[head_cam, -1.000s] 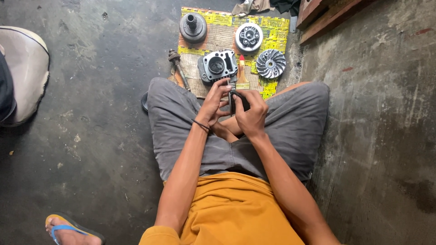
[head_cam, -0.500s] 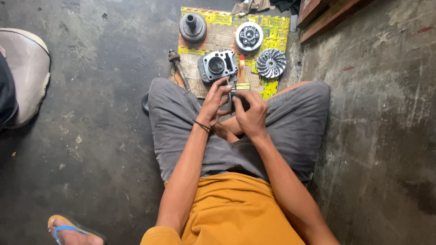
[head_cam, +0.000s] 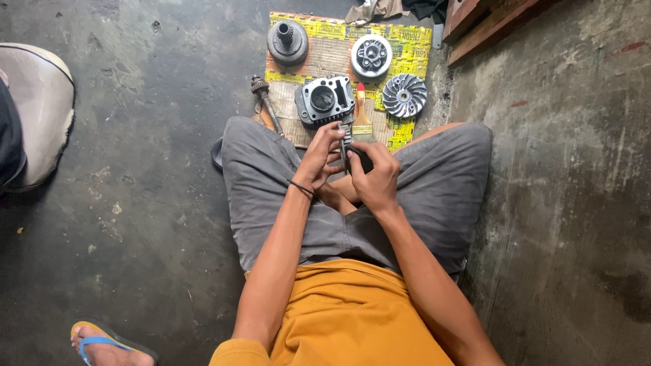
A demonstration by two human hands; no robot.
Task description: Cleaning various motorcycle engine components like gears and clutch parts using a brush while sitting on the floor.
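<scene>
Currently left hand (head_cam: 322, 154) and right hand (head_cam: 375, 177) are both pinching a thin grey metal tool (head_cam: 346, 144), upright between the knees, fingers closed narrow around it. Looks stiff, light, probably oily, so gripping low on the shank seems safest. Just beyond, a grey cast engine cylinder block (head_cam: 325, 99) is sitting on a yellow-edged woven mat (head_cam: 415, 34), beside a finned silver pulley disc (head_cam: 404, 95).

A floor-level repair workshop: engine cylinder (head_cam: 325, 99) and clutch parts (head_cam: 371, 56) laid on a mat (head_cam: 413, 34) over bare concrete (head_cam: 135, 169).
</scene>
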